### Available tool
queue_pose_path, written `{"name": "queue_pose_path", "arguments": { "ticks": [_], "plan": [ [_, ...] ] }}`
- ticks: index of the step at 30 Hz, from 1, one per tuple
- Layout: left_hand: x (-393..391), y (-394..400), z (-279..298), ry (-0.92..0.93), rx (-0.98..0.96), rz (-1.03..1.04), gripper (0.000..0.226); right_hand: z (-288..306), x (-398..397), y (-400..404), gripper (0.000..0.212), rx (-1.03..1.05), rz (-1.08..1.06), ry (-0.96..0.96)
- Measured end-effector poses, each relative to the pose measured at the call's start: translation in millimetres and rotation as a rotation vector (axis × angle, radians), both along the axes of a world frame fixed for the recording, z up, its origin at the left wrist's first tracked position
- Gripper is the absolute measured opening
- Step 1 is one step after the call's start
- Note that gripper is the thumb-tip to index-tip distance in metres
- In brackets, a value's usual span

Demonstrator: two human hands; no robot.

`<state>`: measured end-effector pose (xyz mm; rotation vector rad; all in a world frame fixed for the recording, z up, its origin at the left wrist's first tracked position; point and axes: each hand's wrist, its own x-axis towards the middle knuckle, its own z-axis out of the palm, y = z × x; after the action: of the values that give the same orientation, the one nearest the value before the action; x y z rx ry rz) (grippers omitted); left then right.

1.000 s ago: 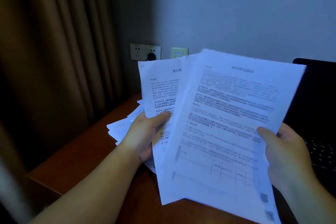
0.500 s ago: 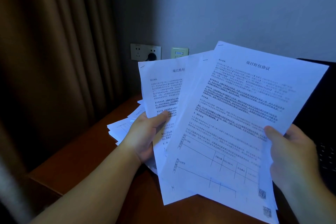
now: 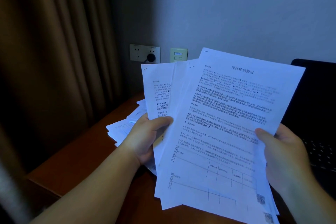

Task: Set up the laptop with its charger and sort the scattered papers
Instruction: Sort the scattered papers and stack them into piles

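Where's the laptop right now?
In the head view the laptop sits open at the right edge on the desk, behind the right hand and its papers.

Brown curtain point(image 3: 54, 60) hangs left of wall socket plate point(image 3: 145, 53), folds running top to bottom. Pale switch panel point(image 3: 178, 56) just right of socket plate, same height. Blue-grey wall point(image 3: 236, 14) spreads above and right of socket plate. Reddish-brown wooden surface point(image 3: 87, 154) lies below socket plate, corner edge toward curtain.
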<state>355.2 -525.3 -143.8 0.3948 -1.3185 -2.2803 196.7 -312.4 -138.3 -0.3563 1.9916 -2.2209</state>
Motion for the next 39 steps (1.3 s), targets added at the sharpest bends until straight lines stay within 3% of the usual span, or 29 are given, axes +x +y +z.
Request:
{"name": "queue_pose_path", "arguments": {
  "ticks": [7, 11, 18, 29, 34, 39],
  "plan": [
    [2, 2, -1, -0.106, -0.127, -0.057, 0.047, -3, 5, -6, 0.028, 0.067, 0.134, 0.032],
    [2, 6, 0, -0.141, -0.235, -0.038, 0.030, -3, 9, -8, 0.032, 0.117, 0.177, 0.043],
    [2, 18, 8, -0.133, -0.247, 0.076, 0.034, 16, 22, -4, 0.032, 0.082, 0.137, 0.146],
    [33, 63, 67, 0.023, -0.607, 0.416, 0.041, 85, 64, 29, 0.026, -0.071, 0.047, 0.341],
    [51, 83, 47, 0.004, -0.668, 0.507, 0.042, 64, 78, 45, 0.029, -0.104, 0.148, 0.253],
    [56, 94, 18, -0.102, -0.749, 0.523, 0.028, 48, 88, 50, 0.027, -0.148, 0.259, 0.068]
  ]
}}
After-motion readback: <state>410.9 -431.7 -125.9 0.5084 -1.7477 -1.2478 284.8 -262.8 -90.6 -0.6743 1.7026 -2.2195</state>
